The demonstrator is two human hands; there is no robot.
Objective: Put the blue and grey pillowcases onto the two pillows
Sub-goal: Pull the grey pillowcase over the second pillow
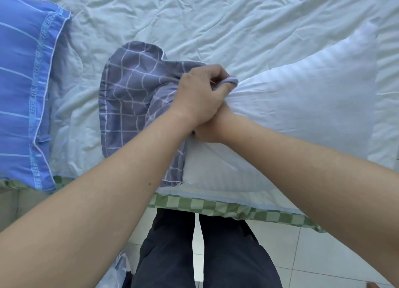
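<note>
Blue-cased pillow [21, 93] left on bed [216, 18]. Left hand [200, 93] clutches grey pillowcase [133, 93] over white pillow [302, 97], hiding right hand [208, 130]; its grip unclear. Two pillows.

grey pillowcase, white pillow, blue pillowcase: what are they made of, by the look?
Grey pillowcase: thin woven cloth, matte, with a printed white grid; it crumples softly, likely cotton.
White pillow: faintly striped, slightly sheened woven shell over soft fill; it dents under the grip.
Blue pillowcase: smooth striped woven cloth, fibre unclear.
</note>
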